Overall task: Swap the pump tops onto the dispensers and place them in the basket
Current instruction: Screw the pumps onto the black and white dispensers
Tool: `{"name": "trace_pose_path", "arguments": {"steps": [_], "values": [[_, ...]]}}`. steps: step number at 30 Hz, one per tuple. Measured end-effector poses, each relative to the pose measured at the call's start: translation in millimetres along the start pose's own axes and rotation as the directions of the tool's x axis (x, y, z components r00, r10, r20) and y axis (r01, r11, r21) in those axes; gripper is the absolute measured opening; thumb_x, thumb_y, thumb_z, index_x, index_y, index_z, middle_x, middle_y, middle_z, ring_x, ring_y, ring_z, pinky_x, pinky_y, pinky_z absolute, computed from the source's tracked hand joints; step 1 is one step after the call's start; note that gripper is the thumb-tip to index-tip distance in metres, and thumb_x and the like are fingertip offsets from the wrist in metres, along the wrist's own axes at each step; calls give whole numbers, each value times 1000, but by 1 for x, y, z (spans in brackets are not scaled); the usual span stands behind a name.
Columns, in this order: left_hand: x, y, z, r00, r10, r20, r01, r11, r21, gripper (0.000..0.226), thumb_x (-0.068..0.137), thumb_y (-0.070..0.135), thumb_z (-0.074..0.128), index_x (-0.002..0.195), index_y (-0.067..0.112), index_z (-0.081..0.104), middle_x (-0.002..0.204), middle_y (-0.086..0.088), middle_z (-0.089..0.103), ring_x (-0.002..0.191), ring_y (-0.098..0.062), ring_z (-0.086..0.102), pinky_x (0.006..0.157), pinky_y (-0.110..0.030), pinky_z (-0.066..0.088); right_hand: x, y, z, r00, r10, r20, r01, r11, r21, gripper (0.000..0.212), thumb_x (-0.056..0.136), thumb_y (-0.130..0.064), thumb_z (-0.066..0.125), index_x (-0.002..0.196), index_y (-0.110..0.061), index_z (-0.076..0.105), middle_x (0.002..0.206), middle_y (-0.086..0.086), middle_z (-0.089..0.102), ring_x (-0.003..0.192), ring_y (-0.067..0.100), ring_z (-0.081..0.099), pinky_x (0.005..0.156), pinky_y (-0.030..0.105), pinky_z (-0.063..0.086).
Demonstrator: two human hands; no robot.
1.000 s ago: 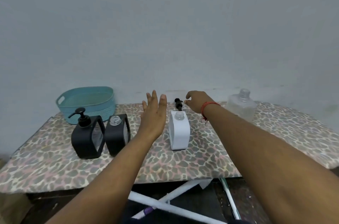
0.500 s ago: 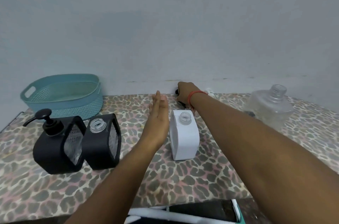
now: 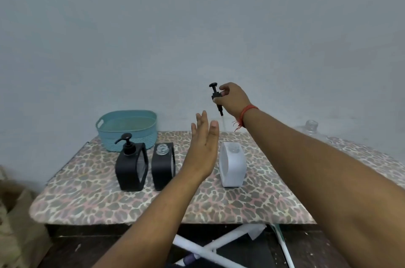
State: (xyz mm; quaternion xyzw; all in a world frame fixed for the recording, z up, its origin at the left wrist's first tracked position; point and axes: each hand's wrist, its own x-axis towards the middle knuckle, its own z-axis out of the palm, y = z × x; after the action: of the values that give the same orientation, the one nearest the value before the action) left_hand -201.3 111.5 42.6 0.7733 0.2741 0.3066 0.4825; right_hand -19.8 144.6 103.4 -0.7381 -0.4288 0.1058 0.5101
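The right hand (image 3: pixel 234 98) is raised above the back of the table (image 3: pixel 219 206), its fingers and thumb pinching a black pump top (image 3: pixel 215 96) by the collar. The pump top hangs nearly upright in the air, head up, with its clear tube (image 3: pixel 223 123) trailing down toward the table. A red thread band (image 3: pixel 246 112) circles the right wrist.

The left hand (image 3: pixel 203 147) floats over the middle of the table with straight, relaxed fingers, palm turned toward the right, holding nothing. It sits between the black bottles and the white bottle (image 3: pixel 232 165), touching neither as far as can be seen.

The white bottle stands upright just at 3 o'clock of the left hand, its neck open and capless, almost directly below the held pump top. At 9 o'clock of the left hand stands a black bottle (image 3: pixel 163 165) with a bare clear neck, and just beyond it, further toward 9 o'clock, a second black bottle (image 3: pixel 130 166) with its pump fitted. The two black bottles stand close side by side.

A teal basket (image 3: pixel 127 129) rests at the back left of the table, at 12 o'clock of the black bottles. A clear bottle (image 3: pixel 311 129) with an open neck stands at the far right, partly hidden behind the right forearm.
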Motion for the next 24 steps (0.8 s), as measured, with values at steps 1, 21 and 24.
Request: {"name": "trace_pose_path", "arguments": {"steps": [1, 21, 24], "values": [[-7, 2, -6, 1000, 19, -13, -19, 1000, 6, 82, 86, 77, 14, 159, 45, -2, 168, 22, -10, 153, -2, -15, 128, -44, 2, -11, -10, 3, 1000, -17, -4, 17, 1000, 22, 44, 87, -9, 69, 128, -7, 54, 103, 1, 57, 93, 16, 59, 78, 24, 47], [-59, -86, -77, 979, -37, -202, 105, 935, 339, 90, 102, 55, 47, 162, 20, -10, 170, 3, -18, 154, -18, -22, 128, -44, 1, -112, -62, 104, 990, -139, 0, 135, 959, 248, 23, 88, -5, 68, 106, -17, 63, 102, -1, 68, 99, 19, 66, 98, 40, 52], [-53, -92, -77, 978, -17, -206, 91, 930, 355, 91, 102, 54, 48, 162, 18, -11, 169, 1, -19, 154, -16, -21, 128, -42, 0, -107, -64, 111, 984, -173, -42, 178, 949, 260, 25, 87, -7, 68, 111, -15, 64, 106, 0, 68, 100, 17, 65, 97, 37, 52]]}}
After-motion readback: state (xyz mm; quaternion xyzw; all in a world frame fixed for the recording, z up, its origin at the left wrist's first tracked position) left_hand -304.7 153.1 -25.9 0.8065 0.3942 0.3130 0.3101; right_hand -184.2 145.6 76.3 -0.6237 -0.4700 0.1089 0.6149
